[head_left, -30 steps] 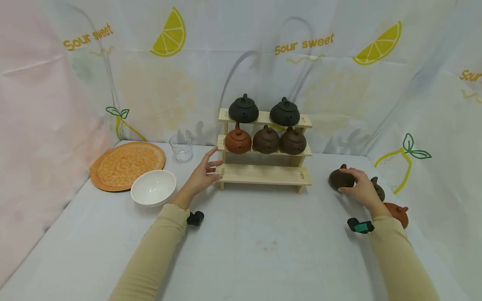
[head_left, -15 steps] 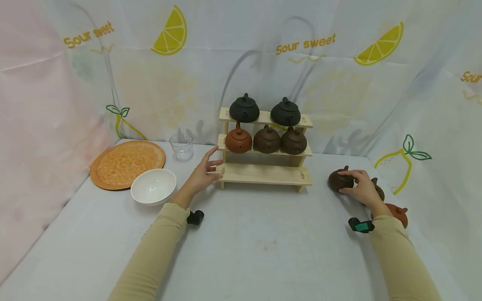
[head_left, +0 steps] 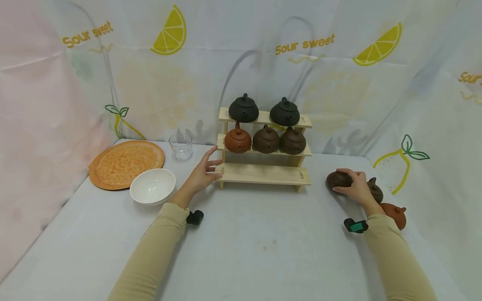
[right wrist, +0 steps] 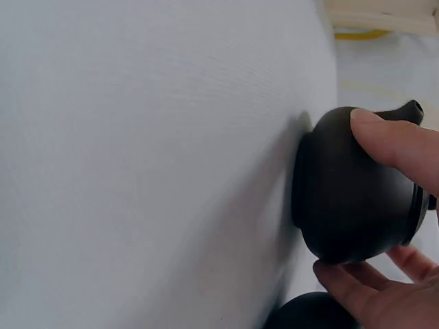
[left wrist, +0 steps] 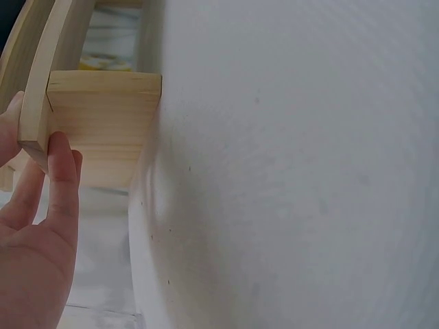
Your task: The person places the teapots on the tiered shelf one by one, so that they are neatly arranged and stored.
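Observation:
My left hand pinches the left end of the lowest board of a three-step wooden display stand; in the left wrist view the thumb is on one side of the board and fingers on the other. At the right, my right hand grips a dark brown teapot. In the right wrist view, the thumb lies on one side of this teapot and fingers on the opposite side. Its spout points away past the thumb, and its base is at or very close to the table.
Beside the right hand sit another brown teapot and a reddish teapot. Two black teapots stand on the top step, and a reddish teapot and two brown ones on the middle step. Leftward are a white bowl, a glass and a round board.
The right hand has shifted slightly left with the brown teapot, which has turned so that its upright part no longer shows above the fingers. The left hand stays at the stand.

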`<state>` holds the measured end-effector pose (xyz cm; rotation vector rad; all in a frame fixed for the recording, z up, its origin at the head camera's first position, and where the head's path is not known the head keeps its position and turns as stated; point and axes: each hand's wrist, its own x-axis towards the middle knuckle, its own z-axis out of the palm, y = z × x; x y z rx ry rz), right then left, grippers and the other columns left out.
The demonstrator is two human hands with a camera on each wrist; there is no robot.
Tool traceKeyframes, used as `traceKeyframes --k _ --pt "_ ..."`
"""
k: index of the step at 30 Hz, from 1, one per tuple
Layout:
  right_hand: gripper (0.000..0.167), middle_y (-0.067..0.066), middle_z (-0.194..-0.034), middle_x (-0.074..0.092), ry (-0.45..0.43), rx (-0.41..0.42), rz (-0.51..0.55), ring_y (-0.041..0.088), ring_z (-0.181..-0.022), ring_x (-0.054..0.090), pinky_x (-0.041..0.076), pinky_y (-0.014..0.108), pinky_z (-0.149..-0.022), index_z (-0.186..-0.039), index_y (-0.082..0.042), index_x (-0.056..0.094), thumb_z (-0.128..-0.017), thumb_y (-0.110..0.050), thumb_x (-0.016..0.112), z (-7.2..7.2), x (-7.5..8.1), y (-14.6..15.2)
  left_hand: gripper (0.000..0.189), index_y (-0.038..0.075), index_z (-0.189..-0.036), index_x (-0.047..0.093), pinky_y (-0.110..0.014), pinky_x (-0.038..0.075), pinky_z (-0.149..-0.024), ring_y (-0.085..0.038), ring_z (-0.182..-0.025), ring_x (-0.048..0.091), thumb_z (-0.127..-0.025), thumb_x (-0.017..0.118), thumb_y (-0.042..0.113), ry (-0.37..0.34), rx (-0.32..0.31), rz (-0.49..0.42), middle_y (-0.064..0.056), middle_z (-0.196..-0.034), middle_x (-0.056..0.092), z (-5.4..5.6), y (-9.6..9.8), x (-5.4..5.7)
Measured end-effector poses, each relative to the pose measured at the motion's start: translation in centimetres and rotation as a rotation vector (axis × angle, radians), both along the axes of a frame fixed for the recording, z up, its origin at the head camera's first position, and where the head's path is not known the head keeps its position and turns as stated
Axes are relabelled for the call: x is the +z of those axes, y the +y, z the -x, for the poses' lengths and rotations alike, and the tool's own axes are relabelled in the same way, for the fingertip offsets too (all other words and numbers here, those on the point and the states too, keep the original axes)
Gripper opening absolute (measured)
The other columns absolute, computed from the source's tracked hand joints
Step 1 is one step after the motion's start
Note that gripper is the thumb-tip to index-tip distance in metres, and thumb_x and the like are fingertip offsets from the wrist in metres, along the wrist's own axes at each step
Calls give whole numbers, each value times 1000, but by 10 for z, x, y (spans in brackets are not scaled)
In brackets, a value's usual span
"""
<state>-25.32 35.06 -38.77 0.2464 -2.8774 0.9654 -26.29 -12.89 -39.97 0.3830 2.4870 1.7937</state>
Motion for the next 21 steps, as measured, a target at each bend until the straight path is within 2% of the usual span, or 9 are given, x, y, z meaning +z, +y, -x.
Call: traceKeyframes --k 4,9,16,21 --pt "64 39 -121 22 -51 -44 -3 52 -105 32 29 64 -86 -133 1 41 -79 -12 74 1 -2 -3 88 23 -150 12 -49 41 -91 -44 -119 42 -85 61 -8 -13 0 -1 -22 -136 45 0 1 1" --pt "61 38 -119 24 -38 -71 -9 50 -103 34 30 62 -85 -128 2 46 -77 -13 76 2 -2 -5 88 25 -150 13 -48 43 -89 -43 -117 44 -85 61 -9 7 -3 -8 -21 -135 47 0 1 1" --pt "61 33 -116 33 -23 -52 -6 44 -99 39 34 58 -82 -127 -1 50 -75 -17 78 -1 0 -11 87 24 -150 14 -47 44 -88 -43 -116 46 -84 60 -10 20 -14 -23 -22 -134 47 1 1 -3" --pt "61 33 -118 32 5 -31 26 46 -101 39 36 58 -82 -127 -1 51 -74 -15 78 -6 7 -19 87 24 -150 13 -47 44 -88 -43 -116 45 -85 60 -10 17 -17 -27 -23 -135 46 0 0 -1"
